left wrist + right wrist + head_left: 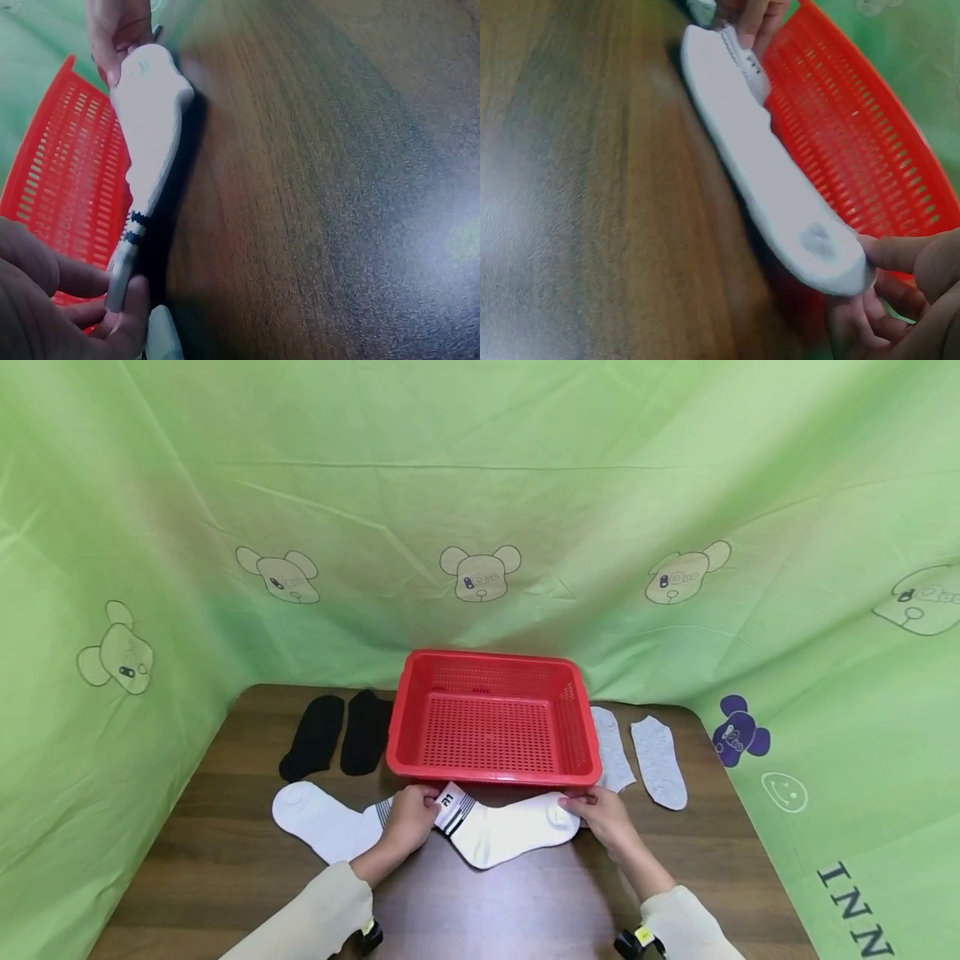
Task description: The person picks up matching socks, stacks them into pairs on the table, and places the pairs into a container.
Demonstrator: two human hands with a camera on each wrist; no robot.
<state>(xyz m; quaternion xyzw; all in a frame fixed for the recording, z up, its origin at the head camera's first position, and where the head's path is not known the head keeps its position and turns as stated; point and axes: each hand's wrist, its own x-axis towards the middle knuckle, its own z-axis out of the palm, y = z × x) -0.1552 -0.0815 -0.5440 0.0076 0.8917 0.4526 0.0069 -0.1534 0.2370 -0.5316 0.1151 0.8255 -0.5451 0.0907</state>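
A white sock with dark stripes at its cuff is stretched sideways between both hands, in front of the red basket. My left hand pinches the cuff, seen closely in the left wrist view, where the striped cuff of the sock sits between thumb and fingers. At the other end my right hand pinches the toe; in the right wrist view the thumb lies on top of the sock. A second white striped sock lies on the table to the left, its cuff partly behind my left hand.
The red perforated basket stands at the table's back with nothing inside. Two black socks lie left of it, two grey socks to its right, one partly hidden by the rim. A green curtain hangs around the wooden table.
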